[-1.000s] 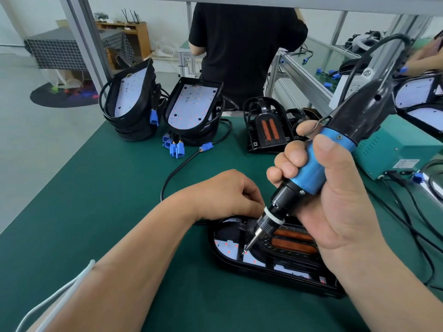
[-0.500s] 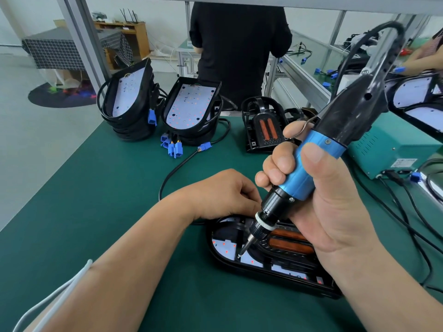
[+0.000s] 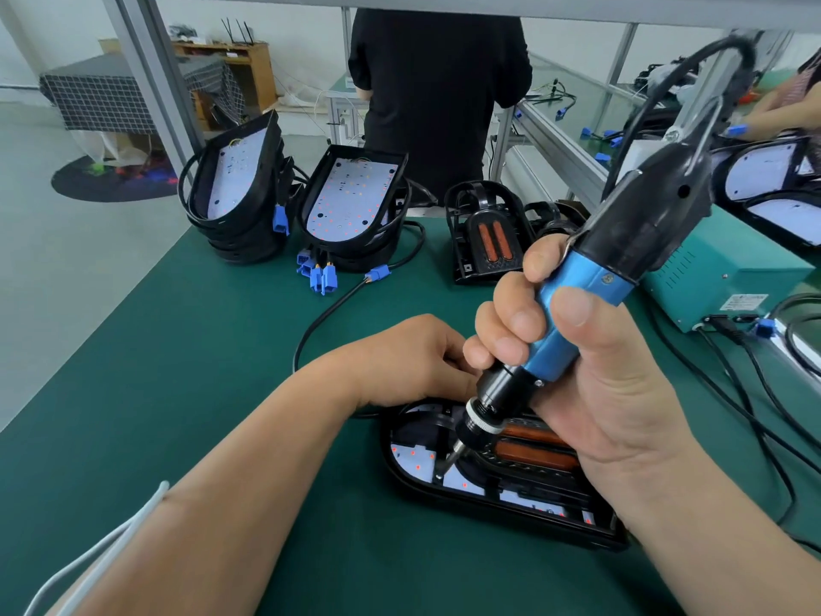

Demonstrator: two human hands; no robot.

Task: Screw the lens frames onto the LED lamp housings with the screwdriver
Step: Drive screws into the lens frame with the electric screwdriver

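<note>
while right hand (image 3: 617, 393) grips screwdriver (image 3: 577, 304) | bit (image 3: 448, 463) on housing (image 3: 413, 486) | box (image 3: 728, 273) label (image 3: 750, 301) blurred

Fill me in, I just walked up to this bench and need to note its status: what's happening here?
A person is fastening a lens frame into a lamp housing lying flat on the green mat. The right hand grips the electric screwdriver, its bit down near the housing's left end. The left hand rests, fingers curled, at the housing's far edge. More housings stand stacked at the back.
</note>
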